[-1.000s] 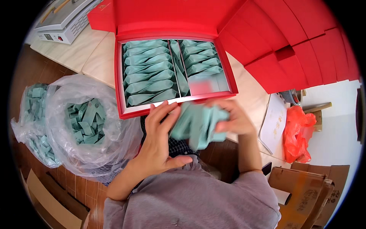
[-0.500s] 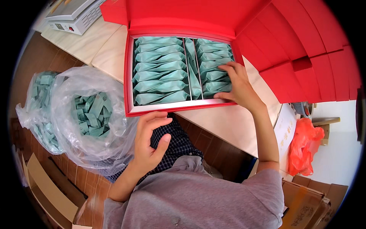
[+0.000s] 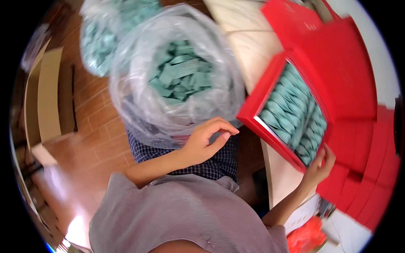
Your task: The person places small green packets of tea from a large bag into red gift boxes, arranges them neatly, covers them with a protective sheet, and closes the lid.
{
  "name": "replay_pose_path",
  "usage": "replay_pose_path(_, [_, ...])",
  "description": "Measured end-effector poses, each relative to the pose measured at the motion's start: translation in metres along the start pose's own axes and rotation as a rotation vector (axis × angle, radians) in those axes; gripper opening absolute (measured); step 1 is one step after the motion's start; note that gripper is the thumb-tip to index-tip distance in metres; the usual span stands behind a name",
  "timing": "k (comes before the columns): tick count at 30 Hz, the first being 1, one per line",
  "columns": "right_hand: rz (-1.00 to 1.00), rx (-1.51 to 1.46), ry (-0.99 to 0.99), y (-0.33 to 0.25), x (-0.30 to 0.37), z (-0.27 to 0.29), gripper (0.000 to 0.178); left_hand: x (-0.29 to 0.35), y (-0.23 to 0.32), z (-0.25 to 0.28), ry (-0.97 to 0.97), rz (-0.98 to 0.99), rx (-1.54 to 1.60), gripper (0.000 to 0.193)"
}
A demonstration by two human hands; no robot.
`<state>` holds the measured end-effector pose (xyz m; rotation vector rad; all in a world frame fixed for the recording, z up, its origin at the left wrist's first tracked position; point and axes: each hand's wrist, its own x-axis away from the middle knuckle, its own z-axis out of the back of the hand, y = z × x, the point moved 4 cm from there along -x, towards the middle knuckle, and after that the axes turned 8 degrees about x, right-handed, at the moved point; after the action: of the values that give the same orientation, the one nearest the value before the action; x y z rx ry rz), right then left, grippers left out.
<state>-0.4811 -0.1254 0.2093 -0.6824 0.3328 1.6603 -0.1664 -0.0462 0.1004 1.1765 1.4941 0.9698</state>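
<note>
My left hand (image 3: 209, 140) hovers over my lap beside the large clear plastic bag (image 3: 126, 90). Its fingers are bent and a gap shows between thumb and forefinger, with nothing held. The bag's mouth is wide, showing many small pale-green sachets (image 3: 181, 72) inside. To the right, an open red gift box (image 3: 270, 134) lies on the table, packed with rows of green sachets (image 3: 291, 107). My right hand (image 3: 319, 168) is at the box's near right corner, fingers parted and bent at the edge by the sachets. Motion blurs the fingertips slightly.
Another clear bag of green sachets (image 3: 99, 44) stands behind the first. Red boxes (image 3: 358, 185) are stacked at the right, near an orange-red plastic bag (image 3: 307, 236). An open cardboard carton (image 3: 49, 95) stands on the wooden floor at left. The pale table (image 3: 253, 50) runs along the right.
The view has swung left, so the bags now sit centrally and the red box at right. My right hand has shifted from the right-hand sachets to the box's corner; my left fingers have curled more.
</note>
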Motion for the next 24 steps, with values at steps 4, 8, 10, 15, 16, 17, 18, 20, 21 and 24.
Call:
replay_pose_path(4, [0.141,-0.724,0.111,-0.163,0.015,-0.030,0.011,0.028,-0.021,0.045,0.278,0.105,0.095,0.013])
replay_pose_path(8, [0.324,-0.866,-0.552,-0.310,0.043,-0.137,0.020,0.057,-0.043,0.091,0.671,0.183,0.313,0.018])
replay_pose_path(10, [0.226,-0.708,-0.737,-0.320,0.050,-0.246,0.029,0.059,-0.046,0.104,0.714,0.184,0.351,0.018])
replay_pose_path(15, [0.264,-0.384,-0.923,-0.326,0.087,-0.368,0.034,0.061,-0.063,0.126,0.864,0.291,0.677,0.027])
replay_pose_path(16, [0.315,-0.371,-0.954,-0.328,0.087,-0.373,0.031,0.056,-0.065,0.129,0.866,0.282,0.692,0.027])
replay_pose_path(17, [0.345,-0.373,-0.972,-0.342,0.089,-0.358,0.031,0.059,-0.070,0.134,0.880,0.300,0.811,0.031])
replay_pose_path(18, [0.261,-0.500,-0.949,-0.346,0.088,-0.337,0.026,0.060,-0.075,0.138,0.884,0.316,0.933,0.034])
replay_pose_path(20, [0.259,-0.644,-0.801,-0.342,0.078,-0.282,0.019,0.048,-0.081,0.144,0.942,0.380,1.143,0.039])
replay_pose_path(21, [0.344,-0.669,-0.677,-0.335,0.074,-0.258,0.017,0.040,-0.087,0.143,0.971,0.456,1.341,0.044])
replay_pose_path(24, [0.825,-0.801,-0.556,-0.329,0.075,-0.212,0.019,0.022,-0.091,0.157,0.709,0.281,1.399,0.044])
